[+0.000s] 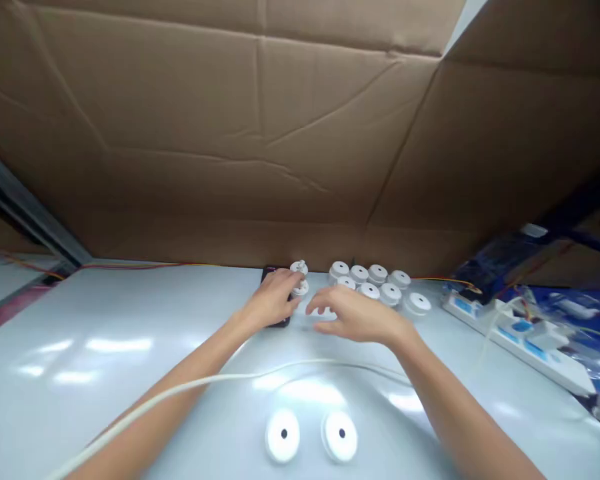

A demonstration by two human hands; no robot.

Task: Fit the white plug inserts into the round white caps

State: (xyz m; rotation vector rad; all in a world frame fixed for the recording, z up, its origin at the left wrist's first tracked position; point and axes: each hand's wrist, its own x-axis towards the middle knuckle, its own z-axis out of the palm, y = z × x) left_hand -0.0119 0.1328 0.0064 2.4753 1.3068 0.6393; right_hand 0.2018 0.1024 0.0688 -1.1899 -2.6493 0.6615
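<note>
My left hand rests on a small black device at the far side of the white table, its fingers curled around a small white round part. Another white part stands just above it. My right hand hovers beside it, fingers spread and holding nothing, next to a cluster of several white round discs. Two more white discs with dark centre holes lie near me.
A white cable runs across the table over my forearms. A white power strip with plugs and wires lies at the right, by a blue bag. Brown cardboard walls the back. Red and yellow wires run along it.
</note>
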